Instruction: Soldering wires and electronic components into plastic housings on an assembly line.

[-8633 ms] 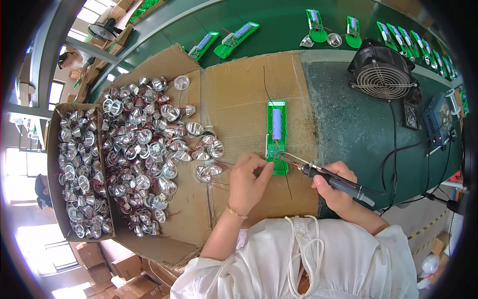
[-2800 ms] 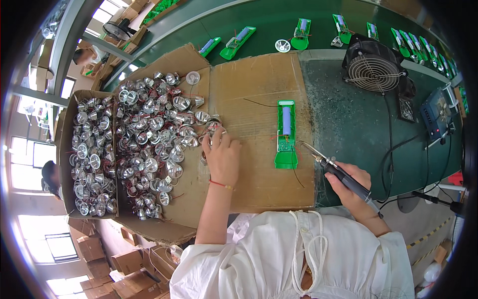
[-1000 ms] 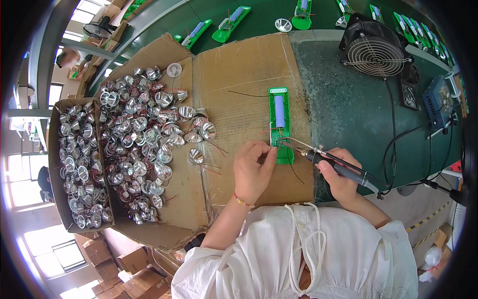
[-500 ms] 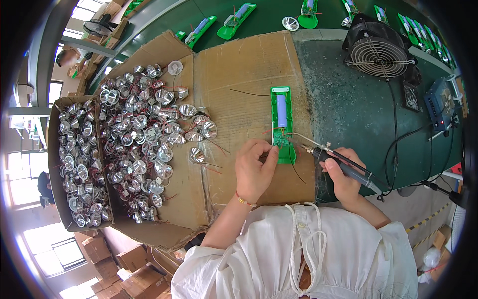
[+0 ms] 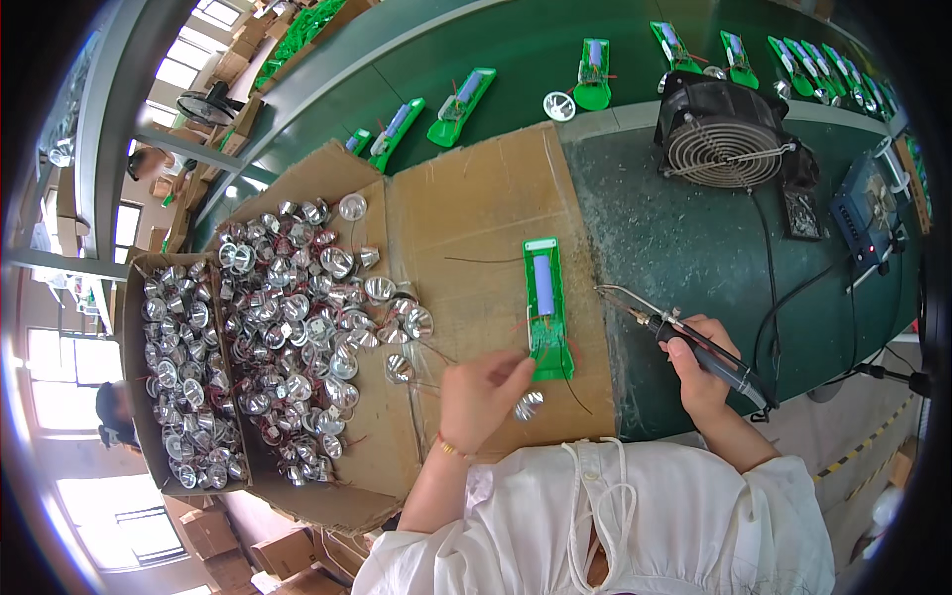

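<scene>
Cardboard (image 5: 476, 208) partly covers a green workbench (image 5: 645, 238) in the head view; on it lies a green housing (image 5: 556, 365). The right hand (image 5: 702, 390) is wrapped around a soldering iron (image 5: 716, 367); the left hand (image 5: 481, 399), fingers bent, is by the housing's lower left; whether it grips anything, I cannot tell.

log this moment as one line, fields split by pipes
left hand: beside green casing, near reflector | right hand: holding soldering iron, apart from casing | casing: on cardboard, battery inside
</scene>
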Action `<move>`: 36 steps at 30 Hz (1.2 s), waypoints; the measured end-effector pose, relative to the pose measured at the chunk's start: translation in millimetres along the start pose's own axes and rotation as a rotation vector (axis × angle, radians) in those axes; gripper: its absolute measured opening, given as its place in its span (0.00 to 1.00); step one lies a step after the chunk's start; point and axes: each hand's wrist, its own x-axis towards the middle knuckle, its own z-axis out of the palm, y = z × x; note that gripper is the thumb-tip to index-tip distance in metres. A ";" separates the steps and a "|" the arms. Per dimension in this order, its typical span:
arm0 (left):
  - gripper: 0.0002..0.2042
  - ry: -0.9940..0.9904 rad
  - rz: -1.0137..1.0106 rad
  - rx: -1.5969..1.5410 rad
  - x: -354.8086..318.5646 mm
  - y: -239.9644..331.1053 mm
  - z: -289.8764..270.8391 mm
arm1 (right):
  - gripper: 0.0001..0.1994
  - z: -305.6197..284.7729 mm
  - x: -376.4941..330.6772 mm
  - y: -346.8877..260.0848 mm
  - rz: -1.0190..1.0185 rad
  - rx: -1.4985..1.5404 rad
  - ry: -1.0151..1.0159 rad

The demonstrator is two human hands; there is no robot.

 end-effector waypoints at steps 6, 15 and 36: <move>0.09 0.074 0.297 0.281 78.8 33.4 3.3 | 0.06 -9.7 2.9 7.3 0.041 -0.099 0.078; 0.10 0.648 0.597 0.440 304.4 66.0 -18.3 | 0.05 -1.9 7.0 8.4 0.123 -0.049 0.094; 0.23 0.259 0.320 0.380 8.0 4.2 14.8 | 0.05 1.5 7.9 7.5 0.117 0.004 0.050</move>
